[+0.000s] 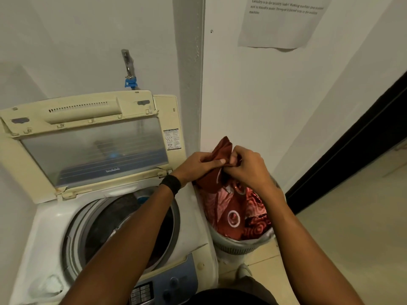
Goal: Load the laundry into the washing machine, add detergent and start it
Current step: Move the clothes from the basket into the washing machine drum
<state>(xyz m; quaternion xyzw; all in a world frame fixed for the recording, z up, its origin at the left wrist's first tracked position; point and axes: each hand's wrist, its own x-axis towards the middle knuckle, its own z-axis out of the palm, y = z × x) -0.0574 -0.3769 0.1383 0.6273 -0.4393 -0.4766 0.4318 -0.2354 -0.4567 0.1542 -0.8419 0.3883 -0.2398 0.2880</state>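
A top-loading washing machine (193, 243) stands at the left with its lid (92, 148) raised against the wall. Dark clothes lie inside the drum (123, 208). To its right a grey laundry basket (240, 247) holds red patterned cloth (237, 214). My left hand (198, 166) and my right hand (246, 168) both grip a dark red garment (222, 148) above the basket, fingers curled into the fabric. The machine's control panel (167, 285) shows at the bottom edge.
A water tap with a blue fitting (130, 69) sits on the wall behind the machine. A printed paper notice (279, 20) hangs on the right wall. A dark door frame (352, 146) and tiled floor (352, 216) lie to the right.
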